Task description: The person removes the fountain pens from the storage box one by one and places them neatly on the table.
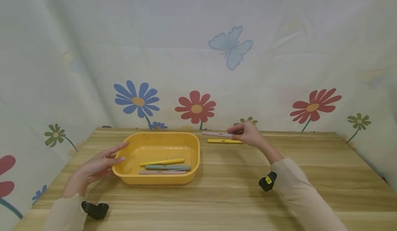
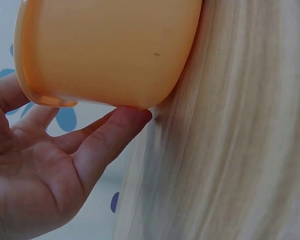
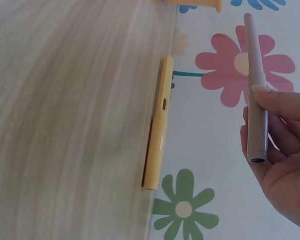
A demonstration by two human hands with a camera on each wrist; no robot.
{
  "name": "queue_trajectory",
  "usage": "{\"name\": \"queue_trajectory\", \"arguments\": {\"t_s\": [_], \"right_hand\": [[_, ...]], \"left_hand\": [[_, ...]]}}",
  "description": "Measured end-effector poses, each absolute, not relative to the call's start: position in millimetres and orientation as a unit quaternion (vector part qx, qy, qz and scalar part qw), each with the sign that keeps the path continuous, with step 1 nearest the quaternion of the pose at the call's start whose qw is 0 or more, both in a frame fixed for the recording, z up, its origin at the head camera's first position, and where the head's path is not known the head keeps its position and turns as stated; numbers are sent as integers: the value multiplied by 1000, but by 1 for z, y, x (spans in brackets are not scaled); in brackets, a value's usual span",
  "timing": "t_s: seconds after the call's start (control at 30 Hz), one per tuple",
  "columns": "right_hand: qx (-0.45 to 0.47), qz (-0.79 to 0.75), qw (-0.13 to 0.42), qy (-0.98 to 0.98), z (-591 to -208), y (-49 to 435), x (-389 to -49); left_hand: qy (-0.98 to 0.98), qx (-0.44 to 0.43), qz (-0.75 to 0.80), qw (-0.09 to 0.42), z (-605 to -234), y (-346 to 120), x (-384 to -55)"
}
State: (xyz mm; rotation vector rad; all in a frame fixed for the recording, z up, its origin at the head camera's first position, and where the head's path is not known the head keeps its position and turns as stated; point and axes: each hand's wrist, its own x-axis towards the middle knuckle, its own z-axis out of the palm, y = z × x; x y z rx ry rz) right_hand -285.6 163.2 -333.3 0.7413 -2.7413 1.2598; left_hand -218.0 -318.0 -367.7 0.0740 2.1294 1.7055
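A yellow plastic basin (image 1: pixel 155 179) sits on the left half of the table. My left hand (image 1: pixel 97 165) grips its left side, with thumb and a finger over the rim and other fingers against the outer wall (image 2: pixel 110 55). Inside lie a yellow pen (image 1: pixel 162 161), a grey-green pen (image 1: pixel 167 167) and a pink pen (image 1: pixel 162 172). At the back of the table, my right hand (image 1: pixel 248 134) pinches a pale pink pen (image 3: pixel 257 85) between thumb and fingers, held off the surface. Another yellow pen (image 3: pixel 159 125) lies on the table just below that hand.
The wooden table (image 1: pixel 223 200) ends at the back against a pale cloth (image 1: pixel 173 62) printed with flowers and a butterfly. A black wrist camera (image 1: pixel 96 210) is on the left wrist, another black camera (image 1: pixel 267 181) on the right.
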Motion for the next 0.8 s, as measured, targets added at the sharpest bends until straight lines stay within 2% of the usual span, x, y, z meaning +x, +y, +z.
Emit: {"name": "queue_trajectory", "arguments": {"t_s": [0.8], "right_hand": [[251,372,29,-893,-369,178,-301]], "left_hand": [[767,17,608,205,-364,-316,-217]]}}
